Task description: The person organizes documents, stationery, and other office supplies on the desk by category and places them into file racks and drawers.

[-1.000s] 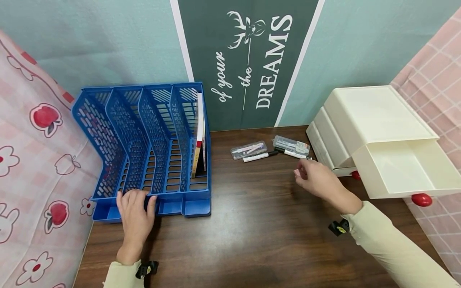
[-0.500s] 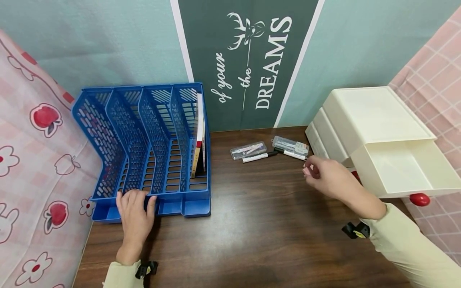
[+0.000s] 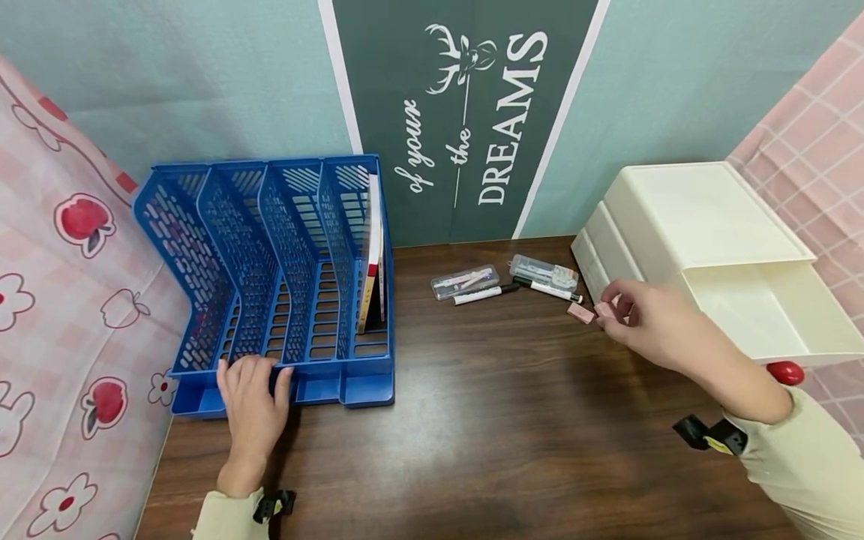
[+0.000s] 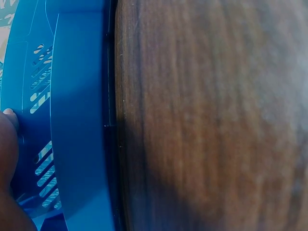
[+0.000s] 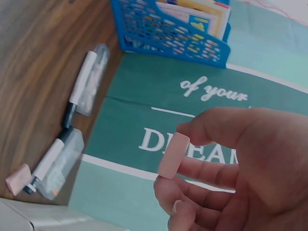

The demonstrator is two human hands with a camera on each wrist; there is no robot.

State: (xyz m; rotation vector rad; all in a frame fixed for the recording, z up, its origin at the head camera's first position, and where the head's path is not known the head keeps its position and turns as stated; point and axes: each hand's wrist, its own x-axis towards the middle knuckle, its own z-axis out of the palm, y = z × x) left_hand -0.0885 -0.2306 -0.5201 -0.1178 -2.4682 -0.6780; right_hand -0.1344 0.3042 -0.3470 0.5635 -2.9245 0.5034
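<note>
Between thumb and fingers my right hand (image 3: 658,322) pinches a small pink eraser (image 5: 173,155), in front of the white drawer unit (image 3: 729,214). A second pink eraser (image 3: 580,313) lies on the table just left of those fingertips, by the end of a marker (image 3: 553,291). On the left, my left hand (image 3: 253,409) rests on the front edge of a blue file rack (image 3: 367,367), fingers extended over it. The left wrist view catches only part of that hand (image 4: 7,159) at the rack's blue plastic.
Two clear plastic cases (image 3: 466,283) and another marker (image 3: 486,294) lie near the back wall. Thin books (image 3: 373,255) stand in the rack's right slot. The top drawer (image 3: 756,315) is pulled out, its red knob (image 3: 785,373) facing forward.
My right hand has moved right, toward the drawer unit, with an eraser in its fingers. The other eraser now shows on the table where the hand was. My left hand has stayed put.
</note>
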